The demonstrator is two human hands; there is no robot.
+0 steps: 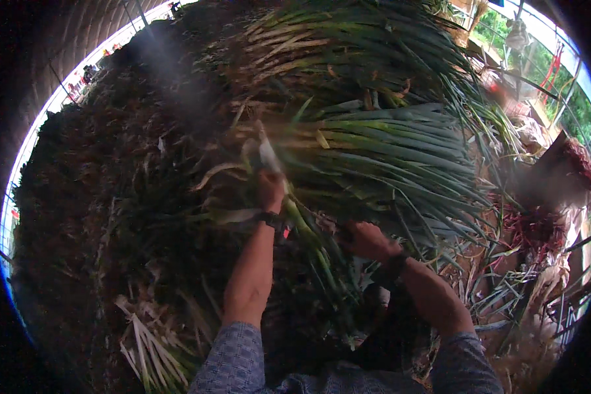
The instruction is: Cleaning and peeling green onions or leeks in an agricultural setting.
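Note:
My left hand (271, 190) is wrapped round the pale shank of a long green onion (299, 223). The white root end points up and away, and the green leaves trail down toward my body. To the right of the stalk, my right hand (368, 240) is closed with its fingers curled toward the leaves. What those fingers hold is hidden in shadow. Just beyond both hands lies a broad pile of green onions (400, 148), with pale ends to the left and green tops to the right.
Another heap of green onions (354, 46) lies farther back. Trimmed white stalks (154, 351) rest at the lower left. Dark plant debris (111, 177) spreads across the left. On the right are red strings (538, 226), loose leaves and pale sacking (548, 282).

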